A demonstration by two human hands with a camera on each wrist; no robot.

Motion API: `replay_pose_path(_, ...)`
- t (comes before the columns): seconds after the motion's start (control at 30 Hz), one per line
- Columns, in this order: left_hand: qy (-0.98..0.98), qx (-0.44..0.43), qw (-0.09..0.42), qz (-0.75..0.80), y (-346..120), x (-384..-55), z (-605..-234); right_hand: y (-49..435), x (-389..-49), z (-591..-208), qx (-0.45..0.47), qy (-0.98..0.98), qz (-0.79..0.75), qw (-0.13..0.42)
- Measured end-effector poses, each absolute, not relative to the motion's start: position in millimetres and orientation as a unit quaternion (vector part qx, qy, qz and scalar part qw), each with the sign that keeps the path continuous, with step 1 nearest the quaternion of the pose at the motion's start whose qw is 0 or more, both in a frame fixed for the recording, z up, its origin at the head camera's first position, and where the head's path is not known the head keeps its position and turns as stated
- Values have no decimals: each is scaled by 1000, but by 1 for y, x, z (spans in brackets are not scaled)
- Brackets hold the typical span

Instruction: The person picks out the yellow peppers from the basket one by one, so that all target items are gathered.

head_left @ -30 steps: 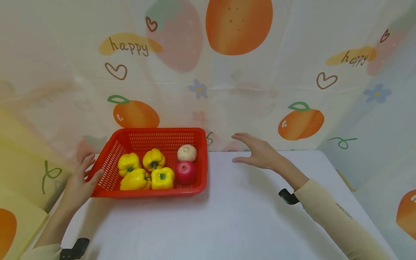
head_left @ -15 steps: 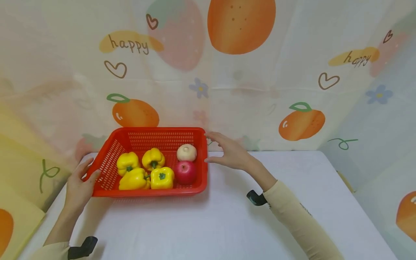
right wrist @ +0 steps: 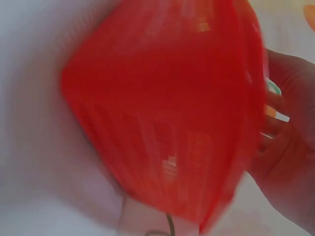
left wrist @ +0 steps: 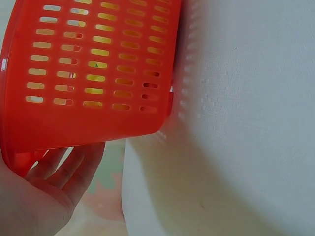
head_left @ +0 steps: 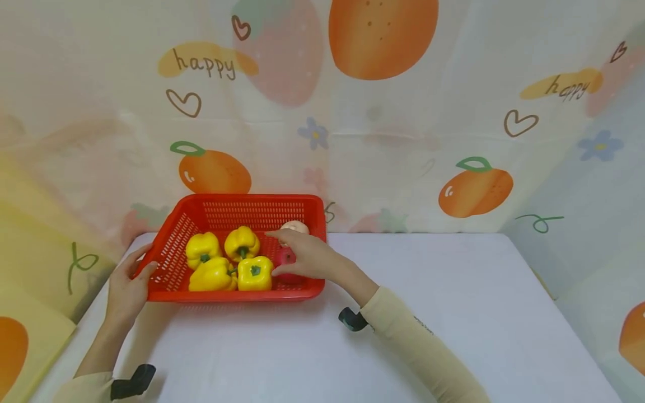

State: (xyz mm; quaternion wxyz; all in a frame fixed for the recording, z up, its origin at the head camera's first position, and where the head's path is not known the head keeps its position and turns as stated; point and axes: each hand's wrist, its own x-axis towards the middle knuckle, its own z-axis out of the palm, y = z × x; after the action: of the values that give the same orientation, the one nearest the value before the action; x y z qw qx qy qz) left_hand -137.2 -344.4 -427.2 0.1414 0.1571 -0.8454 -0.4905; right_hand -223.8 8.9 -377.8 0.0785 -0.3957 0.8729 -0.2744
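A red plastic basket [head_left: 211, 298] with slotted walls stands on the table. My left hand [head_left: 128, 288] grips its left rim; the left wrist view has the fingers of that hand [left wrist: 78, 172] behind the basket's end wall. Inside lie several yellow bell peppers [head_left: 255, 273], a pinkish-red round fruit [head_left: 285, 256] and a whitish bulb [head_left: 295, 226]. Over the basket's right side reaches my right hand [head_left: 314, 258], thumb and fingers spread apart with nothing between them. It partly covers the red fruit and the bulb. In the blurred right wrist view, this hand [right wrist: 290, 132] is beyond the basket's rim.
A white-covered table [head_left: 403, 347] extends in front and to the right of the basket. Behind it hangs a curtain [head_left: 383, 157] printed with fruit, hearts and flowers, close to the basket's back rim. A yellowish cloth panel [head_left: 35, 252] lies along the left side.
My right hand has moved left from beside the basket to above the red fruit and bulb. The left hand has closed in on the left rim. The basket stays in place.
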Motion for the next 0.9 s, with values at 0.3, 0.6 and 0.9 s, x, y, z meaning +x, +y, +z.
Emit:
replay_pose_path(0.3, -846, 142, 139, -494, -345, -138, -427, -18, -211, -383, -422, 863, -255, 105)
replay_pose_path(0.6, -839, 147, 137, -505, -345, -137, -428, -35, -206, -387, -420, 885, -176, 99)
replay_pose_path(0.9, -844, 160, 131, -495, -344, -137, -428, -37, -205, -383, -425, 888, -152, 85)
